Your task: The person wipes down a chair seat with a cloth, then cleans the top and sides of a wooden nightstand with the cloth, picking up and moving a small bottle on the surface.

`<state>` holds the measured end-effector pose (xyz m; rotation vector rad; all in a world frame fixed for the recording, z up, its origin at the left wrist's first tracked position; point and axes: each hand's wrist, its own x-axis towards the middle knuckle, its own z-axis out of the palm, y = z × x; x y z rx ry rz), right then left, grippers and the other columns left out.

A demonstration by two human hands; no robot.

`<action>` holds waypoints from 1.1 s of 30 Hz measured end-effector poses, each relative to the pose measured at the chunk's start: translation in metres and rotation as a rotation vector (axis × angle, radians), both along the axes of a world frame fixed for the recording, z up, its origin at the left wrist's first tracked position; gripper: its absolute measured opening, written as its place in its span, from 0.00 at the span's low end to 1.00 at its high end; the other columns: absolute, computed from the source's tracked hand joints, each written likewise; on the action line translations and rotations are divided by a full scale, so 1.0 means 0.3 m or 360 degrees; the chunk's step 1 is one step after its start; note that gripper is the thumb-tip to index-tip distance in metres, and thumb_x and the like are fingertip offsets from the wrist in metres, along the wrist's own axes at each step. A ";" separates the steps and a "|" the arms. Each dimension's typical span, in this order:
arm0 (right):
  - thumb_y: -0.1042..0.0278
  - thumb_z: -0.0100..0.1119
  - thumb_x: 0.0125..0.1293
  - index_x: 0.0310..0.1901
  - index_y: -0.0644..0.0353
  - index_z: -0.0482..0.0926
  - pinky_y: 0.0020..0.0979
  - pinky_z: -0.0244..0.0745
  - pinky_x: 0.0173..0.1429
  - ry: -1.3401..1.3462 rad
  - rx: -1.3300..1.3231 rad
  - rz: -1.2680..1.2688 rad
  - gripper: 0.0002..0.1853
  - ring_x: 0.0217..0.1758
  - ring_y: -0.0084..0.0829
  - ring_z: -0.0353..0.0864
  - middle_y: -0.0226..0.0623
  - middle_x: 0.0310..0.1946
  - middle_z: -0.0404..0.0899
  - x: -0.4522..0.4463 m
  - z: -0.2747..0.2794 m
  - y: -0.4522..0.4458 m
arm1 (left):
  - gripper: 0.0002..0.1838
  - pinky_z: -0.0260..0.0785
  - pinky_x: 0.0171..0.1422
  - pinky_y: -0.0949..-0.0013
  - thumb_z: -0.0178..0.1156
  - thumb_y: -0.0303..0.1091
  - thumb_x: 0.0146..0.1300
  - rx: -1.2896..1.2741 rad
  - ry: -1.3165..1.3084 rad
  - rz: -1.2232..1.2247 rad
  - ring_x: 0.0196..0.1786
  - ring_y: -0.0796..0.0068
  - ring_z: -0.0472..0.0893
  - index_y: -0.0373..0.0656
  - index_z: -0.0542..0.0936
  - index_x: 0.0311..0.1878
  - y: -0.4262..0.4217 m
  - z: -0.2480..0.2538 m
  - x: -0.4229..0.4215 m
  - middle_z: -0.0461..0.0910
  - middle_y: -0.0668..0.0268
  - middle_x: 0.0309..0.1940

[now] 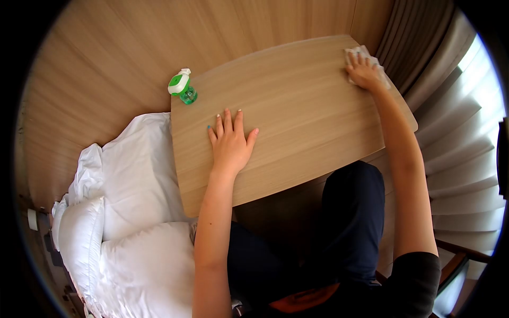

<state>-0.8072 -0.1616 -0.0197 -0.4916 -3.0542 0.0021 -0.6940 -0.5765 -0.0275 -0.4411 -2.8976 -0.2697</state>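
Note:
My left hand (pixel 231 143) lies flat on the wooden tabletop (pixel 297 106) with its fingers spread, holding nothing. At the far right corner, my right hand (pixel 366 74) presses on a thin white cloth (pixel 365 50), which sticks out past the fingertips and along the side of the palm. Slight blur covers this hand and the cloth. A small bottle (pixel 183 87) with a white and green head and a clear base of green liquid stands near the far left corner, beyond my left hand and apart from it.
White bedding (pixel 138 169) and pillows (pixel 146 270) are left of the table. A wood-panelled wall (pixel 159 37) runs behind it. Curtains (pixel 456 138) hang on the right, with a dark wooden chair part (pixel 456 265) below. My knee (pixel 355 196) is close to the near edge.

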 end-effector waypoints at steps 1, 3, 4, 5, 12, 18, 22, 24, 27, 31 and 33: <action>0.44 0.32 0.67 0.73 0.47 0.45 0.57 0.33 0.74 -0.0049 0.0032 0.0107 0.35 0.76 0.52 0.38 0.41 0.75 0.40 -0.016 0.010 -0.078 | 0.33 0.40 0.72 0.40 0.47 0.54 0.67 0.0009 0.0033 -0.0013 0.72 0.46 0.52 0.42 0.61 0.68 0.000 -0.003 -0.001 0.55 0.48 0.70; 0.43 0.32 0.67 0.74 0.47 0.42 0.54 0.32 0.75 -0.0078 0.0059 0.0346 0.36 0.77 0.50 0.36 0.42 0.75 0.39 -0.053 0.004 -0.240 | 0.33 0.43 0.70 0.37 0.49 0.54 0.66 0.0018 0.0103 -0.0038 0.71 0.44 0.55 0.40 0.63 0.66 -0.004 -0.010 -0.003 0.57 0.46 0.68; 0.42 0.32 0.66 0.74 0.47 0.43 0.53 0.33 0.75 -0.0066 0.0015 0.0464 0.37 0.77 0.50 0.36 0.42 0.75 0.40 -0.062 0.007 -0.327 | 0.33 0.43 0.70 0.38 0.49 0.54 0.66 0.0022 0.0105 -0.0038 0.71 0.44 0.55 0.40 0.63 0.66 -0.005 -0.012 -0.004 0.57 0.46 0.68; 0.42 0.32 0.66 0.74 0.47 0.44 0.53 0.33 0.75 -0.0059 0.0010 0.0577 0.37 0.77 0.50 0.37 0.42 0.75 0.41 -0.070 0.004 -0.417 | 0.33 0.43 0.70 0.38 0.49 0.54 0.66 0.0022 0.0108 -0.0039 0.71 0.44 0.55 0.40 0.63 0.66 -0.006 -0.014 -0.005 0.57 0.46 0.68; 0.42 0.32 0.66 0.72 0.44 0.50 0.49 0.35 0.76 -0.0015 -0.0096 0.1210 0.34 0.76 0.49 0.40 0.39 0.74 0.45 -0.017 0.013 -0.815 | 0.33 0.41 0.73 0.44 0.48 0.53 0.67 0.0025 0.0019 -0.0039 0.72 0.48 0.53 0.43 0.61 0.68 -0.012 0.004 0.007 0.55 0.50 0.70; 0.44 0.31 0.67 0.72 0.42 0.53 0.48 0.36 0.76 -0.0030 -0.0162 0.1224 0.32 0.77 0.45 0.41 0.36 0.74 0.46 -0.018 0.022 -0.781 | 0.31 0.42 0.73 0.45 0.50 0.51 0.66 0.0080 0.0013 -0.0138 0.72 0.49 0.54 0.42 0.62 0.67 -0.045 0.004 0.020 0.56 0.51 0.70; 0.45 0.31 0.67 0.72 0.42 0.52 0.49 0.35 0.76 -0.0008 -0.0154 0.1004 0.32 0.77 0.44 0.41 0.36 0.74 0.46 -0.052 0.032 -0.658 | 0.31 0.42 0.74 0.47 0.51 0.50 0.66 0.0101 0.0048 -0.0202 0.72 0.51 0.54 0.43 0.63 0.67 -0.061 -0.001 0.023 0.57 0.52 0.70; 0.45 0.31 0.67 0.72 0.42 0.52 0.50 0.35 0.76 0.0030 -0.0116 0.0826 0.32 0.77 0.43 0.41 0.36 0.74 0.46 -0.078 0.025 -0.531 | 0.31 0.42 0.74 0.47 0.51 0.50 0.66 0.0098 0.0059 -0.0207 0.72 0.51 0.54 0.43 0.63 0.67 -0.063 0.000 0.022 0.57 0.52 0.70; 0.46 0.31 0.67 0.72 0.42 0.51 0.51 0.35 0.76 0.0059 -0.0086 0.0515 0.32 0.77 0.43 0.41 0.35 0.74 0.45 -0.081 0.017 -0.295 | 0.31 0.43 0.74 0.47 0.52 0.49 0.65 0.0086 0.0047 -0.0196 0.72 0.51 0.55 0.43 0.63 0.67 -0.061 0.004 0.022 0.57 0.53 0.69; 0.46 0.31 0.67 0.72 0.37 0.51 0.50 0.36 0.75 0.0112 -0.0023 0.0112 0.31 0.77 0.43 0.42 0.33 0.74 0.46 -0.035 -0.013 0.010 | 0.29 0.43 0.74 0.50 0.52 0.46 0.66 0.0062 0.0023 -0.0188 0.72 0.52 0.53 0.44 0.63 0.67 -0.062 0.011 0.020 0.56 0.55 0.70; 0.46 0.31 0.66 0.71 0.36 0.52 0.50 0.39 0.74 0.0150 -0.0050 -0.0040 0.31 0.76 0.44 0.44 0.32 0.74 0.47 0.011 -0.017 0.109 | 0.29 0.43 0.74 0.50 0.52 0.46 0.66 0.0057 0.0009 -0.0184 0.72 0.51 0.53 0.44 0.63 0.67 -0.060 0.011 0.022 0.56 0.55 0.70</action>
